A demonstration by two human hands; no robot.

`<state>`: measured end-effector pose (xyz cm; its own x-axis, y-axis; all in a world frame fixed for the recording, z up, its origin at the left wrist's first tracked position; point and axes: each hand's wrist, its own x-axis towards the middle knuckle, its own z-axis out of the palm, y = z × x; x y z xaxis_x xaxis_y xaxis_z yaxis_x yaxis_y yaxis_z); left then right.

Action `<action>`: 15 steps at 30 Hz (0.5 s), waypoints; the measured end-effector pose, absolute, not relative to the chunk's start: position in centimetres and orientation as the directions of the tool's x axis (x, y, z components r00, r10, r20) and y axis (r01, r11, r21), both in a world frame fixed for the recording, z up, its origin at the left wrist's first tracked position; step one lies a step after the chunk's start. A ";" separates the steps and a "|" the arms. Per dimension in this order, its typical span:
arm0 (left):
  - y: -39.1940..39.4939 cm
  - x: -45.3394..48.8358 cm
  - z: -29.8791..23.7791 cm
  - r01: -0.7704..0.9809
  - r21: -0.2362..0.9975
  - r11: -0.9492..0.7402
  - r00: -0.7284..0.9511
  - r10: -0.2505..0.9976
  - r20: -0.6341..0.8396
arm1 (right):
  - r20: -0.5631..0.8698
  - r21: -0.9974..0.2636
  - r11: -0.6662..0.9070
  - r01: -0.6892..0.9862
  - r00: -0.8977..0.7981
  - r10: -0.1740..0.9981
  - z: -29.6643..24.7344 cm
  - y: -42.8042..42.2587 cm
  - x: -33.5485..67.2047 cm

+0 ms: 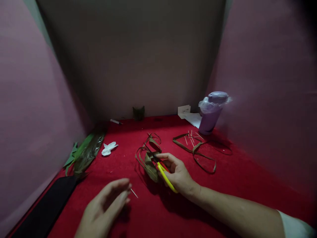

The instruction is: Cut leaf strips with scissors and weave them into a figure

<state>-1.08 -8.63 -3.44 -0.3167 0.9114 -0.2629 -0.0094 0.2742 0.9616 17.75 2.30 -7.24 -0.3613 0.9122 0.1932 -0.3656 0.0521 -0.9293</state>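
My right hand grips yellow-and-red scissors, whose dark blades point up-left into a bundle of folded brown-green leaf strips on the red cloth. My left hand hovers low at the front, its fingers pinched on a thin wooden stick that juts to the right. The two hands are apart, with the leaf bundle between and beyond them.
More looped leaf strips and several small sticks lie at right near a purple cup covered with plastic. White paper lies behind. Green leaves, a white scrap and a black sheet sit left. Walls enclose three sides.
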 end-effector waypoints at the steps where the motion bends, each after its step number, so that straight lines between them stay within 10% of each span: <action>1: -7.1 -0.3 -2.7 -0.082 0.949 0.305 -0.253 0.915 -0.316 | 0.181 -0.927 0.039 -0.372 -0.355 0.917 -7.0 2.3 17.8; 6: -1.6 3.0 -1.6 -0.235 0.887 0.398 0.097 0.917 -0.386 | 0.136 -0.923 -0.007 -0.384 -0.345 0.929 -6.3 2.1 17.9; 15: 0.7 3.1 -2.7 -0.282 0.911 0.301 -0.061 0.942 -0.330 | 0.083 -0.950 -0.034 -0.312 -0.355 0.931 -6.9 2.5 18.0</action>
<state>3.13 0.66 -2.66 -0.0606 0.9419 -0.3304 -0.2817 0.3014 0.9109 17.97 2.48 -6.89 -0.3547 0.9313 0.0829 -0.3116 -0.0341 -0.9496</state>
